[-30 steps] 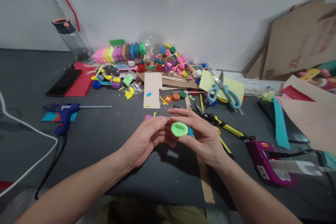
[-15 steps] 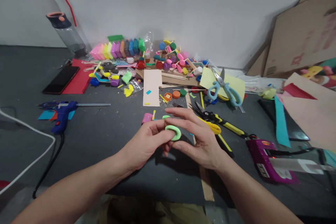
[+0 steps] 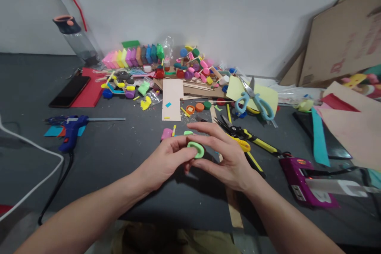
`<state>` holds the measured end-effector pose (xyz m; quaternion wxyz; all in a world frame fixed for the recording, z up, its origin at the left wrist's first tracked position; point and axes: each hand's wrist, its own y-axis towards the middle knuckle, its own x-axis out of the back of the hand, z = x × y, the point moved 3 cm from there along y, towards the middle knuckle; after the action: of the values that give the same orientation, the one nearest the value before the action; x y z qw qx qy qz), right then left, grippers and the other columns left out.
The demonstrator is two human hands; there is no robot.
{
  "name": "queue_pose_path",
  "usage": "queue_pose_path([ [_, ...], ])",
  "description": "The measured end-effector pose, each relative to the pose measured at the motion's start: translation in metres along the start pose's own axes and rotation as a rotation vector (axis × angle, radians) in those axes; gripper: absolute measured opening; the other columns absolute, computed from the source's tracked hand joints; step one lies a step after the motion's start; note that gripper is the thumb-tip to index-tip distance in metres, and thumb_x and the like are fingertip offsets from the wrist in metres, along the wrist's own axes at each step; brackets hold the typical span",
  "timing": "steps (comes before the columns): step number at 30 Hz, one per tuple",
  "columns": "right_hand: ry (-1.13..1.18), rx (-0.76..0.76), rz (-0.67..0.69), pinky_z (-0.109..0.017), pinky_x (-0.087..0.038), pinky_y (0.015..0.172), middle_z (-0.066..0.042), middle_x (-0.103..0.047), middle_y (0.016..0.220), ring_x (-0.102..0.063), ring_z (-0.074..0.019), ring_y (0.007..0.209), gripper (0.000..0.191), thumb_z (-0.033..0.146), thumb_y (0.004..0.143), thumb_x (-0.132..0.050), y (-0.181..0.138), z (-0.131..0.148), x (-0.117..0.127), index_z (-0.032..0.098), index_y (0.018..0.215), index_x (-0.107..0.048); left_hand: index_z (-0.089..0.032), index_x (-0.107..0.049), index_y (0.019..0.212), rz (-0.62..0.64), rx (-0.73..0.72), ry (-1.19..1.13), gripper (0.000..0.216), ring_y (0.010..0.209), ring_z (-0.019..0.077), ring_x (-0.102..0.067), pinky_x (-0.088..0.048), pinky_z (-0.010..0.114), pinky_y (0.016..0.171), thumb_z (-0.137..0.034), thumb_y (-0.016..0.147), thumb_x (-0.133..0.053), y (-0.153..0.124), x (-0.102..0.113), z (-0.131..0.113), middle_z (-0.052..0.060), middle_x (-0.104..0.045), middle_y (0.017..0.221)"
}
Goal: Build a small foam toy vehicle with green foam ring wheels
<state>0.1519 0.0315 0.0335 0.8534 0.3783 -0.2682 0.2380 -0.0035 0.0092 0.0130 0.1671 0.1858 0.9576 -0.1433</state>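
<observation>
A light green ring-shaped piece of modelling clay [image 3: 200, 150], dipped in its middle, is between my two hands over the front of the table. My left hand [image 3: 166, 159] pinches it, the thumb pressed into its centre and the fingers underneath mostly hidden. Around its right edge curl the thumb and fingers of my right hand [image 3: 230, 156]. Just beyond my fingers another bit of light green clay [image 3: 188, 132] shows in part. Beside it lie a pink-purple clay piece [image 3: 166, 133] and a small yellow stick [image 3: 174, 130].
A blue glue gun [image 3: 70, 131] lies at left, near a phone [image 3: 70, 91]. At right are black-and-yellow pliers [image 3: 256, 141], blue-handled scissors [image 3: 253, 97] and a purple power strip [image 3: 300, 182]. Colored clay packs [image 3: 133, 55] and small toy parts [image 3: 196, 65] line the wall.
The green clay has tilted slightly under my left thumb, and its ring looks a little flatter. Both hands stay in nearly the same place.
</observation>
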Motion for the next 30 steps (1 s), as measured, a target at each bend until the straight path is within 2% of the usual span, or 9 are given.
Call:
queue_pose_path([
  [5, -0.013, -0.026, -0.058, -0.042, -0.053, 0.102, -0.013, -0.066, 0.130, -0.065, -0.0236, 0.120, 0.033, 0.040, 0.093, -0.067, -0.001, -0.002, 0.000, 0.024, 0.122, -0.065, -0.014, -0.065, 0.083, -0.001, 0.007, -0.078, 0.021, 0.057, 0.0081, -0.047, -0.045, 0.022, 0.057, -0.035, 0.085, -0.065, 0.000, 0.002, 0.000, -0.003, -0.054, 0.065],
  [10, -0.025, -0.014, -0.129, -0.038, -0.055, 0.098, -0.013, -0.069, 0.125, -0.067, -0.0225, 0.115, 0.034, 0.042, 0.091, -0.069, -0.003, -0.002, -0.002, 0.022, 0.118, -0.066, -0.014, -0.062, 0.078, 0.004, 0.030, -0.087, 0.029, 0.057, 0.0090, -0.050, -0.045, 0.021, 0.054, -0.042, 0.085, -0.066, 0.000, 0.000, 0.001, -0.001, -0.055, 0.064],
  [14, -0.009, -0.007, -0.121, -0.038, -0.056, 0.097, -0.013, -0.069, 0.125, -0.067, -0.0222, 0.113, 0.033, 0.042, 0.092, -0.068, -0.003, -0.001, -0.005, 0.022, 0.118, -0.066, -0.015, -0.058, 0.072, 0.008, 0.037, -0.033, 0.029, 0.056, 0.0081, -0.048, -0.045, 0.019, 0.052, -0.040, 0.084, -0.066, 0.001, -0.002, 0.001, -0.002, -0.051, 0.062],
  [19, 0.018, -0.040, -0.108, -0.038, -0.053, 0.101, -0.014, -0.068, 0.128, -0.065, -0.0230, 0.119, 0.043, 0.049, 0.094, -0.063, -0.004, -0.002, -0.004, 0.022, 0.127, -0.062, -0.016, -0.057, 0.072, -0.003, 0.060, 0.011, 0.024, 0.053, 0.0069, -0.046, -0.045, 0.017, 0.047, -0.035, 0.085, -0.063, 0.001, -0.001, 0.000, -0.003, -0.050, 0.062],
  [23, 0.002, -0.075, -0.162, -0.035, -0.050, 0.104, -0.012, -0.068, 0.129, -0.063, -0.0204, 0.121, 0.036, 0.044, 0.098, -0.057, -0.006, -0.003, 0.002, 0.022, 0.127, -0.062, -0.016, -0.058, 0.073, -0.010, 0.055, 0.027, 0.021, 0.052, 0.0064, -0.046, -0.046, 0.016, 0.044, -0.033, 0.084, -0.063, 0.003, 0.001, 0.000, -0.004, -0.049, 0.061],
  [30, -0.016, -0.133, -0.269, -0.033, -0.050, 0.104, -0.007, -0.072, 0.123, -0.065, -0.0187, 0.119, 0.023, 0.032, 0.097, -0.061, -0.006, -0.011, 0.012, 0.025, 0.119, -0.067, -0.016, -0.065, 0.094, -0.054, -0.036, 0.019, 0.012, 0.050, 0.0067, -0.053, -0.049, 0.016, 0.042, -0.024, 0.086, -0.062, 0.009, 0.007, -0.006, -0.004, -0.057, 0.067],
])
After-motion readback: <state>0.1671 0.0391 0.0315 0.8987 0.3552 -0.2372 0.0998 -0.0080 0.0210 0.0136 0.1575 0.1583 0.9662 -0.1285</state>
